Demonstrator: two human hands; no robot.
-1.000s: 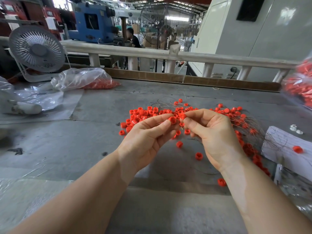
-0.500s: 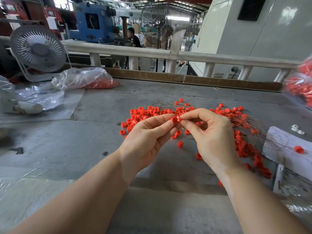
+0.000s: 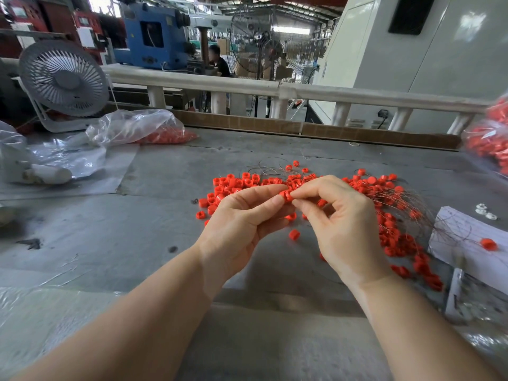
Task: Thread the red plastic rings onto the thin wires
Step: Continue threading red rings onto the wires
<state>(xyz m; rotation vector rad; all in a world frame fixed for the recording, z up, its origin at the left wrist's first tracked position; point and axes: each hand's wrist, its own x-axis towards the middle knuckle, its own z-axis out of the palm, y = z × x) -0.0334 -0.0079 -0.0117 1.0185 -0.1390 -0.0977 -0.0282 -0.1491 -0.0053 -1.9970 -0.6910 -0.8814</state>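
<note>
A small red plastic ring (image 3: 286,196) is held above the grey table (image 3: 137,243), pinched between the thumb and forefinger of my left hand (image 3: 239,226). The fingertips of my right hand (image 3: 343,229) meet it from the right, pinching at the ring; the wire there is too thin to make out. A loose pile of red rings (image 3: 242,185) lies behind my hands. To the right, a fan of thin wires (image 3: 406,204) with rings threaded on them (image 3: 395,243) spreads over the table.
A grey desk fan (image 3: 64,81) stands at the back left beside a clear plastic bag with red rings (image 3: 143,130). A white sheet (image 3: 467,243) with one red ring lies at right. Another bag of red rings (image 3: 489,144) sits at the far right edge.
My hands have closed together at the ring and lifted slightly; the right fingertips now touch the ring that the left hand pinches. The view has shifted a little.
</note>
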